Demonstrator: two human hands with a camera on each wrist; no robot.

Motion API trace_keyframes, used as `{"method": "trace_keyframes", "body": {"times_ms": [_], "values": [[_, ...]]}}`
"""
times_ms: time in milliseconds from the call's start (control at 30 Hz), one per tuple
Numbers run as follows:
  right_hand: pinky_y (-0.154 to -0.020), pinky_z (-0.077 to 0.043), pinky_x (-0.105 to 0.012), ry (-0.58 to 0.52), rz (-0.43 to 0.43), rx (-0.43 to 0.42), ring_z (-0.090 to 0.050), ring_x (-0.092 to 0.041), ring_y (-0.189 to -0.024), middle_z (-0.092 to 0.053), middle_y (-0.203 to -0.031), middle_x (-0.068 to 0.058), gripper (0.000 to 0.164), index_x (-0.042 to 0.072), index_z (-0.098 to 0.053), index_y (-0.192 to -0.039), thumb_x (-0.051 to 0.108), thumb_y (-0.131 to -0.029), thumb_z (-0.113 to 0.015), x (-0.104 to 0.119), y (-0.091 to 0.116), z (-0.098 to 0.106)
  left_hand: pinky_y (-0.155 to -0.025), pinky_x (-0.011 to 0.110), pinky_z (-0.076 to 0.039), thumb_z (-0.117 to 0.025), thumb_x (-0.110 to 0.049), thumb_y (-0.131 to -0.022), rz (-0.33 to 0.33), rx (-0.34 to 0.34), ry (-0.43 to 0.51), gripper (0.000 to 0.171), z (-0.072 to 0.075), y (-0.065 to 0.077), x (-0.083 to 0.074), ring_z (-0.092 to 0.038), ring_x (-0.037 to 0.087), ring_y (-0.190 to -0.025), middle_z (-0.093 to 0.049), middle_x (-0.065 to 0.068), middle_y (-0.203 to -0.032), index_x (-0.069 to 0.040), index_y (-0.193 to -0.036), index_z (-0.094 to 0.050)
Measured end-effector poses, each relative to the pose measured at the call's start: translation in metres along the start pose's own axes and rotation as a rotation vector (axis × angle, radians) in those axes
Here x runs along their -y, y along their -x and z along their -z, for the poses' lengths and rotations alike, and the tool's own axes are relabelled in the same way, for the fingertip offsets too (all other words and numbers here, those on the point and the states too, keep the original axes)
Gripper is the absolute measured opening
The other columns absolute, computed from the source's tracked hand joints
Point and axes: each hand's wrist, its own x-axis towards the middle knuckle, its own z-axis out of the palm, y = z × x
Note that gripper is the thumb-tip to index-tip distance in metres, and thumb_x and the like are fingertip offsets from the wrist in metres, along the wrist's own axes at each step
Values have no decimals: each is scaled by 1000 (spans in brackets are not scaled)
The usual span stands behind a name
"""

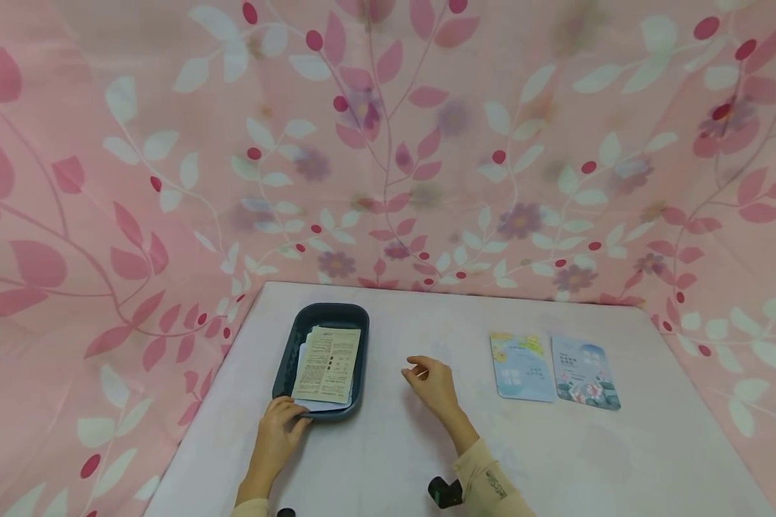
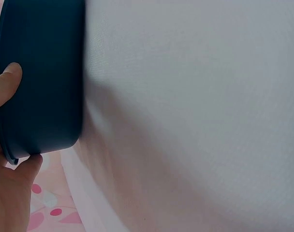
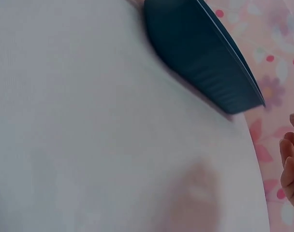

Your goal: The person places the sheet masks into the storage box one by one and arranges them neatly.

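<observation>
A pink floral backdrop (image 1: 388, 143) stands behind a white table (image 1: 388, 467). On the table's left half sits the dark blue tray (image 1: 333, 314), a cream printed sheet (image 1: 328, 365) lying in it over white paper (image 1: 326, 406). Well to the right, 2 cards lie flat side by side: a blue-yellow card (image 1: 523, 368) and, right of it, a flower card (image 1: 585, 372). The left hand (image 1: 278, 432) grasps the tray's near left corner at the rim. The right hand (image 1: 435, 386), fingers loosely bent, grip slack, is between tray and cards, apart from both. A small black device (image 1: 445, 492) shows beside the right sleeve (image 1: 491, 477).
</observation>
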Motion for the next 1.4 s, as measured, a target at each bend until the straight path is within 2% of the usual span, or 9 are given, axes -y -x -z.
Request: {"method": "trace_keyframes", "body": {"times_ms": [400, 733, 1100, 1400], "values": [[-57, -52, -26, 73, -83, -124, -63, -20, -60, -67, -71, -10, 21, -3, -69, -98, 5, -78, -72, -31, 8, 43, -81, 34, -42, -82, 13, -53, 4, 7, -5, 28, 1, -1, -1, -59, 30, -87, -65, 4, -74, -2, -73, -69], [-61, -54, -32, 100, -135, -117, -64, -23, -64, -68, -73, -11, 25, -5, -68, -102, 6, -81, -72, -48, 17, 58, -81, 32, -42, -82, 14, -53, -6, 7, 0, 28, 1, -2, -1, -59, 30, -86, -65, 5, -74, -2, -73, -69], [-63, -54, -31, 148, -180, -144, -65, -26, -67, -68, -75, -14, 26, -7, -67, -102, 7, -81, -71, -61, 25, 82, -77, 41, -45, -82, 16, -50, -8, 5, -2, 30, -1, -1, -1, -59, 31, -85, -65, 6, -73, 0, -72, -68], [-65, -54, -36, 191, -220, -184, -65, -30, -71, -68, -79, -17, 27, -8, -66, -103, 8, -82, -70, -67, 31, 106, -80, 33, -42, -82, 15, -51, 5, 5, 5, 29, 0, 0, 0, -59, 32, -86, -65, 5, -74, -1, -72, -69]]}}
